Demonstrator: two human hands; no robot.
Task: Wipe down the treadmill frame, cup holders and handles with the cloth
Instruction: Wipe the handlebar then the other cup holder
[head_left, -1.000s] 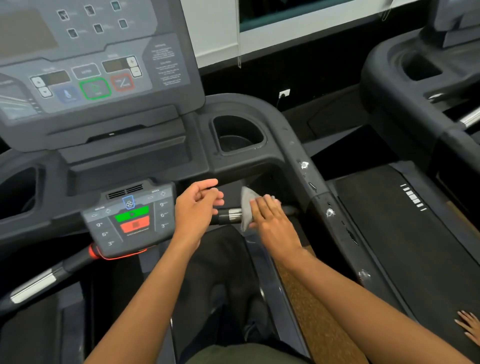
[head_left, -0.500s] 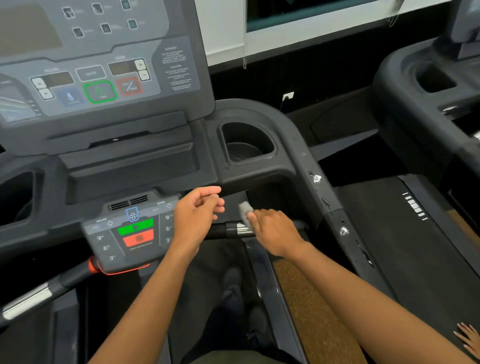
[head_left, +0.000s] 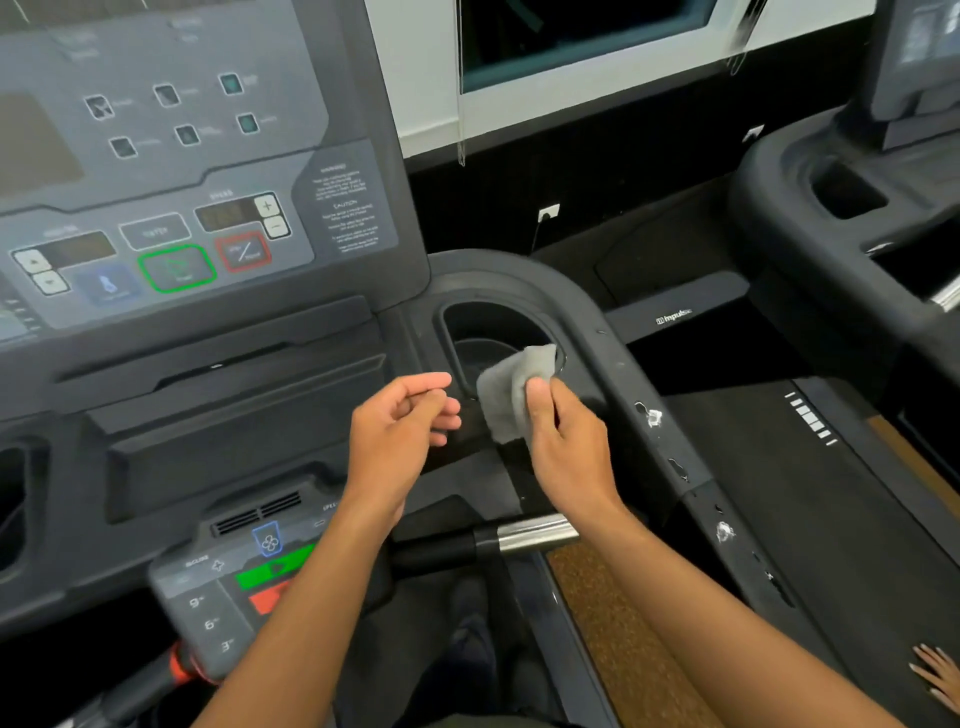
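Observation:
My right hand (head_left: 563, 436) pinches a small grey cloth (head_left: 511, 389) and holds it up in front of the right cup holder (head_left: 493, 332) of the dark treadmill frame (head_left: 613, 353). My left hand (head_left: 400, 431) hovers just left of the cloth, fingers loosely curled, holding nothing. Below both hands the black handle with a chrome sleeve (head_left: 535, 532) sticks out uncovered. The frame's right arm (head_left: 685, 483) carries white scuff marks.
The console panel (head_left: 182, 208) fills the upper left, and a small keypad (head_left: 234, 582) with green and red buttons sits below my left forearm. A second treadmill (head_left: 841, 234) stands at the right. Another person's fingers (head_left: 937, 675) show at the lower right edge.
My right hand has lifted the cloth off the chrome handle and raised it toward the right cup holder. My left hand rose alongside it. The view tilted upward.

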